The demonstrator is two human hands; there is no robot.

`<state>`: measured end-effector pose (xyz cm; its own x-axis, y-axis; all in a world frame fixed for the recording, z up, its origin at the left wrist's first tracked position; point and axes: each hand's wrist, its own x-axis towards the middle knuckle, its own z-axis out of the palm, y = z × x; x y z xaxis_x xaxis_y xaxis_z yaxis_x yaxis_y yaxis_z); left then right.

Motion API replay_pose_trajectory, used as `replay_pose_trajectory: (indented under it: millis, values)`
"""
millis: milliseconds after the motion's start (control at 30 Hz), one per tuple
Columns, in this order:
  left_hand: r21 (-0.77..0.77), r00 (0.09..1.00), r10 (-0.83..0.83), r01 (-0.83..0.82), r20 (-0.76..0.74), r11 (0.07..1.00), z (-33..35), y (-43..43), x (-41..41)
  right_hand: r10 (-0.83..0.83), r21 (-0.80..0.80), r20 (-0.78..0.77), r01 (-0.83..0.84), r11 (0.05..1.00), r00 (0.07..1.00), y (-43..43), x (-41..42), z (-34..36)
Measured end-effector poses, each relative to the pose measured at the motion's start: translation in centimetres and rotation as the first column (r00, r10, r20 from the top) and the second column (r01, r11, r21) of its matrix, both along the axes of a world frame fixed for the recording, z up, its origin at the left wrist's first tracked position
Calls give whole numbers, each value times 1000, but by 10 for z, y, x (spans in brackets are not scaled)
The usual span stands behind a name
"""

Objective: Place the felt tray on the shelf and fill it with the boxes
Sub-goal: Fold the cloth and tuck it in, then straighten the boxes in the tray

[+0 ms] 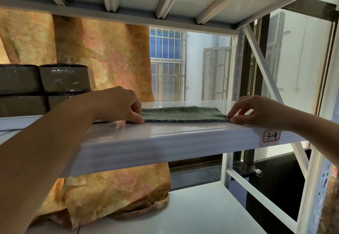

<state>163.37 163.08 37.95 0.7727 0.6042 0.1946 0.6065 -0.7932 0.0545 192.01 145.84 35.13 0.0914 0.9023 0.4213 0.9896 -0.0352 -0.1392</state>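
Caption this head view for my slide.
Left hand and right hand pinch the green felt tray by its front corners, flat on the white shelf beside stacked boxes.

Head view, single camera: I look forward at close range, my eyes roughly level with the shelf (165, 142) along its front edge.

Muted grey-green across the felt tray (183, 113), glossy white on the shelf (165, 142) beneath. Dark olive-brown on the boxes (64, 79), with black edges and shiny clear wrap. Orange-gold with faded pink flowers over the curtain (110, 56); white with a red border and black handwritten "3-4" on the label (271, 136).
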Motion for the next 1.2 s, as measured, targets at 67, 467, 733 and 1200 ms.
replay_pose_trajectory:
  millis: [67,467,733,1200]
  values:
    - [26,1000,5,-4,-22,1000,0,1,-1,-10,19,21,10,1000,1000,2,1,-1]
    - [258,987,-28,-13,158,966,-2,9,5,-89,111,157,72,991,984,15,-10,0]
    - [-244,558,55,270,828,932,13,1,5,265,352,-871,149,924,413,19,-21,22]
    - [-345,413,176,380,894,858,13,15,8,324,390,-762,-2,921,561,39,-15,27]
